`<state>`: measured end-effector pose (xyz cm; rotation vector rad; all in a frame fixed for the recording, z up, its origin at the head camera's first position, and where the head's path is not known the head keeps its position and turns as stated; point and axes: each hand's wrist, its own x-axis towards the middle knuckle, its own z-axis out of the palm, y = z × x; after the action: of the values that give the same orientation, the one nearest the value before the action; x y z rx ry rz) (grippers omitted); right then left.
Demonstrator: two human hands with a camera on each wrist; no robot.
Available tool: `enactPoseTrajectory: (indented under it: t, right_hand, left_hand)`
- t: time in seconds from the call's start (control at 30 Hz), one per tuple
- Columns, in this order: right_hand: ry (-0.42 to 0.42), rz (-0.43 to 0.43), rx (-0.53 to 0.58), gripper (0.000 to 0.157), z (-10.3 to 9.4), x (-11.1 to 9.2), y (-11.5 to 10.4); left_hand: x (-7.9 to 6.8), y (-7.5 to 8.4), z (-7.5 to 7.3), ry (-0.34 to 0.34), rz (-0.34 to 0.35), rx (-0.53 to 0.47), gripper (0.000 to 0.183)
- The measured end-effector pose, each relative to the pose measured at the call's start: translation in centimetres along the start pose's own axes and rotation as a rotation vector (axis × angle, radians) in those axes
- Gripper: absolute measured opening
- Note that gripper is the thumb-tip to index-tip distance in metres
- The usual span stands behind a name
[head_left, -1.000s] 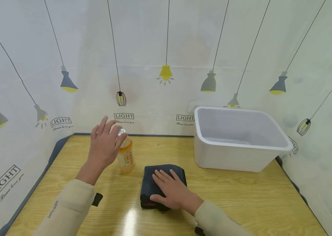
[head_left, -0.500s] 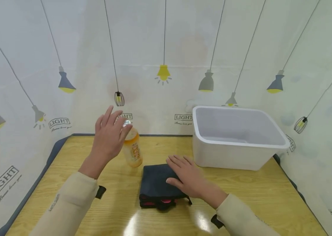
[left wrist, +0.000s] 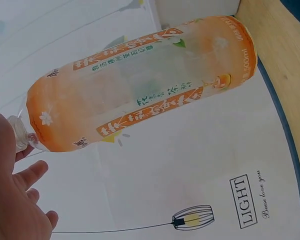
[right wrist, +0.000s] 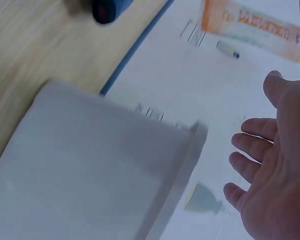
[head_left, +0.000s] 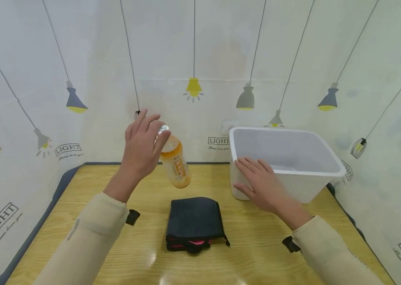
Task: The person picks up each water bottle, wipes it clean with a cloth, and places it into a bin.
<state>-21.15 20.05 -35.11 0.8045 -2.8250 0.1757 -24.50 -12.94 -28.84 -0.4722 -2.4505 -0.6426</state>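
Observation:
A clear plastic bottle (head_left: pixel 177 168) with an orange label tilts in the air above the table, its base pointing down and to the right. My left hand (head_left: pixel 140 146) pinches it by the neck near the cap; in the left wrist view the thumb and a finger meet at the neck of the bottle (left wrist: pixel 140 85). My right hand (head_left: pixel 261 188) is in front of the white plastic bin (head_left: pixel 286 173), fingers extended and nothing in them. The right wrist view shows a gap between that hand (right wrist: pixel 280 155) and the wall of the bin (right wrist: pixel 90 160).
A folded dark blue fabric pouch (head_left: pixel 195 217) with black edging and a bit of red showing lies mid-table. The wooden table (head_left: pixel 257 253) ends at a white curtain (head_left: pixel 172 51) printed with lamps, behind and on both sides.
The left hand has raised the bottle off the table and moved it right, tilting it. My right hand has left the pouch and moved right and forward to the bin.

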Motion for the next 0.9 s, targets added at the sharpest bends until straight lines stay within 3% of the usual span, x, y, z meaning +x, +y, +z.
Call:
enactPoseTrajectory:
  t: [0.3,0.67,0.73,0.9]
  right_hand:
    - [-0.066,0.214,-0.05,0.069,-1.2,-2.1,6.7]
    - [-0.076,0.414,-0.063,0.076,-1.9,-6.2,13.4]
    - [-0.094,0.455,-0.058,0.08,-1.9,-6.8,14.4]
    - [-0.138,0.544,-0.022,0.09,-2.0,-7.8,15.7]
  left_hand:
    - [2.2,3.1,-0.2,0.043,0.041,-0.077,0.083]
    - [5.0,7.0,0.1,0.06,0.127,-0.098,0.089]
    - [5.6,7.8,0.1,0.065,0.14,-0.107,0.083]
    - [6.8,9.6,0.7,0.069,0.149,-0.134,0.043]
